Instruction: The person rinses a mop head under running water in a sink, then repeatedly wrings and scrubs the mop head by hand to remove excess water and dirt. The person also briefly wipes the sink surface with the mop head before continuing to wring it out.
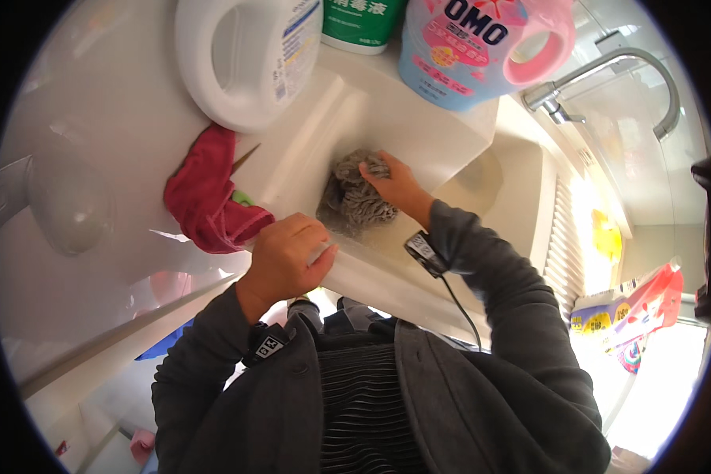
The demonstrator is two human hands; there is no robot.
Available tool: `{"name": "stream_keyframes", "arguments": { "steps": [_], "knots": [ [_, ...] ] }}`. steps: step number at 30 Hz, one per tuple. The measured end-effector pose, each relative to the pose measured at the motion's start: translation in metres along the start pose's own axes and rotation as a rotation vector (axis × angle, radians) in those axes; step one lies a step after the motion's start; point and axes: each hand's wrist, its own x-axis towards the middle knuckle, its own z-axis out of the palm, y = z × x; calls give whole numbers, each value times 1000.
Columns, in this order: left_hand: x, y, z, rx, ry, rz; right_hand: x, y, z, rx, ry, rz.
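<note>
In the sink basin, my right hand [396,182] grips a grey, looped-yarn mop head [364,204]. The mop head sits bunched on the wet basin bottom, and part of its underside is dark. My left hand [289,255] is curled at the front rim [355,269] of the white sink. Something small and pale [319,253] shows between its thumb and fingers; what it is cannot be made out. Close to the left knuckles lies a crumpled dark-red cloth [210,201], with a bit of green [243,197] and a thin brown pointed thing [246,159] beside it.
Along the back stand a white handled jug [249,65], a green-labelled bottle [361,23] and an OMO detergent bottle [450,53]. A chrome faucet [604,65] curves over the right side. A ribbed washboard [557,237] and a bright plastic pouch [628,308] are at right.
</note>
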Motion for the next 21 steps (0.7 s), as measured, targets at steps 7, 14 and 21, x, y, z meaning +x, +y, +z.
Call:
{"name": "stream_keyframes", "arguments": {
  "steps": [7,14,21],
  "knots": [
    [0,-2,2,-16,-34,-35,-66,26,-44,-408,-269,-256],
    [7,-3,-2,-44,-95,-52,-38,66,6,-843,-319,-472],
    [4,-5,0,-56,-103,-40,20,48,42,-1058,-207,-463]
  ]
}}
